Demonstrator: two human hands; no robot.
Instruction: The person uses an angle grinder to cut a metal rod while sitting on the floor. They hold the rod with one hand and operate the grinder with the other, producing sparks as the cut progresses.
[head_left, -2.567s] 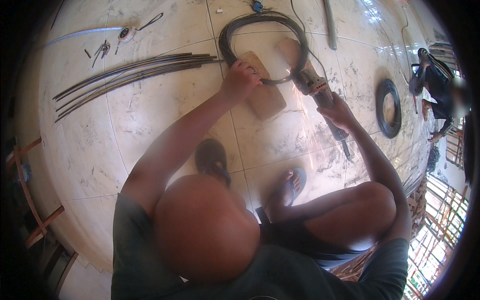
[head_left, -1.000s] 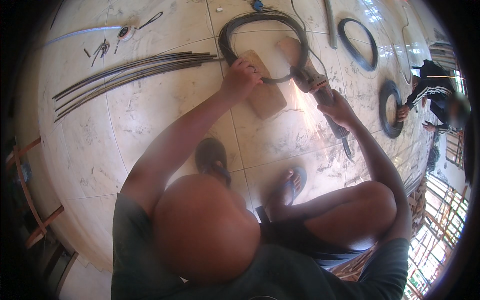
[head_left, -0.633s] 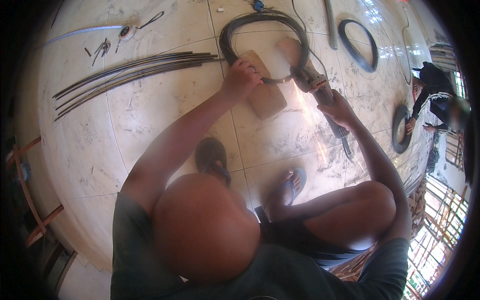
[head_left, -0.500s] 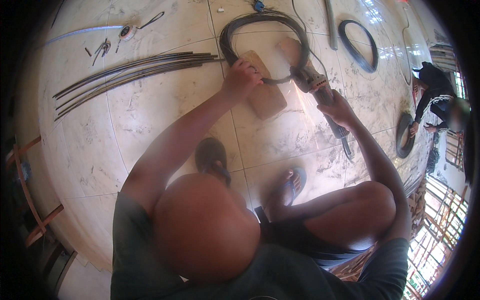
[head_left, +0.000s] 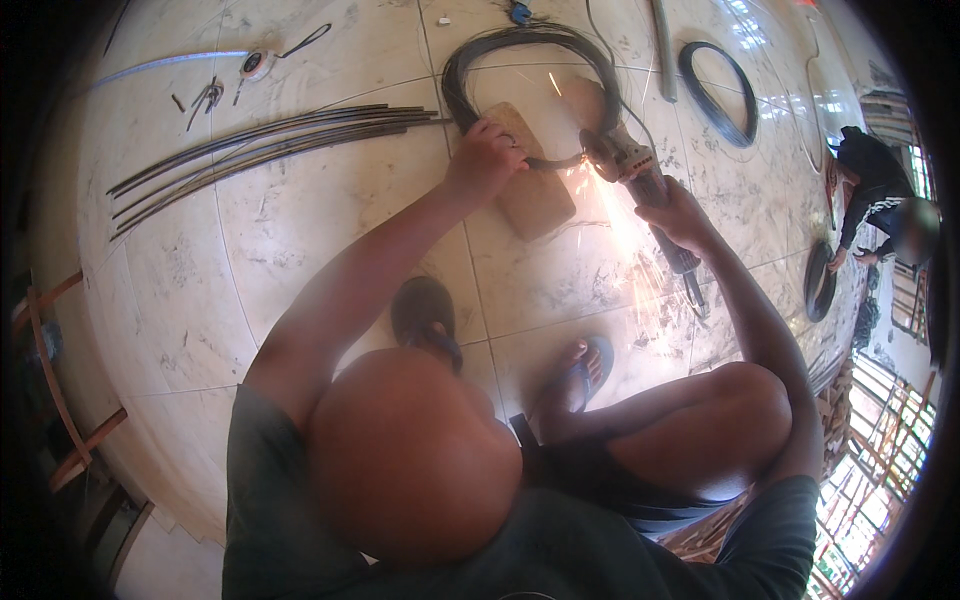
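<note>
My left hand (head_left: 487,157) is closed on a coil of dark wire (head_left: 535,40), pressing it down over a tan block (head_left: 540,205). In my right hand (head_left: 680,215) is an angle grinder (head_left: 655,190), gripped round its body. The grinder's disc meets the wire bundle just right of my left hand. Bright sparks (head_left: 625,225) spray from that contact down toward me and to the right. A second brownish piece (head_left: 582,100) lies under the right side of the coil. My left fingertips are partly hidden against the wire.
Several dark rods (head_left: 270,150) lie at left, with a tape measure (head_left: 256,65) and small metal pieces (head_left: 205,98) beyond. Another wire coil (head_left: 717,92) and a grey pipe (head_left: 663,50) lie at right. A co-worker (head_left: 875,195) handles a black coil (head_left: 820,280) at far right.
The spark spray has grown much larger and brighter where the disc meets the wire. My hands have barely moved. The co-worker's black coil has shifted slightly right.
</note>
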